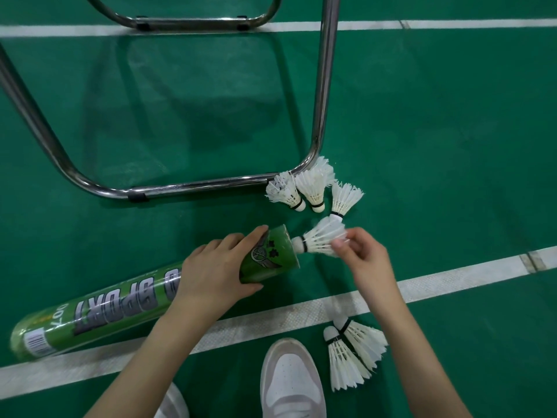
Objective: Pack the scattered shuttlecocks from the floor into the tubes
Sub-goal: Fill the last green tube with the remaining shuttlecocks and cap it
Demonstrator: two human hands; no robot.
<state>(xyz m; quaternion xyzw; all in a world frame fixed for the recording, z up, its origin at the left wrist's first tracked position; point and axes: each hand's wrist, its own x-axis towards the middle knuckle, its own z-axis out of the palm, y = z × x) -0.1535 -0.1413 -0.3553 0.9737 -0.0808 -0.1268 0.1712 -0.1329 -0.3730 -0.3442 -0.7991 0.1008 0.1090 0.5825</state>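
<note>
A long green shuttlecock tube (120, 306) lies on the floor, its open mouth pointing right. My left hand (217, 267) grips it near that mouth. My right hand (361, 251) pinches the feathers of a white shuttlecock (319, 239), whose cork tip sits at the tube's opening. Three loose shuttlecocks (313, 191) lie just beyond, against a chair leg. Two more shuttlecocks (352, 351) lie on the floor under my right forearm.
A chrome tubular chair frame (187, 185) stands on the green court floor ahead, its upright leg (325, 86) rising at centre right. White court lines (271, 321) cross the floor. My white shoe (292, 378) is at the bottom edge.
</note>
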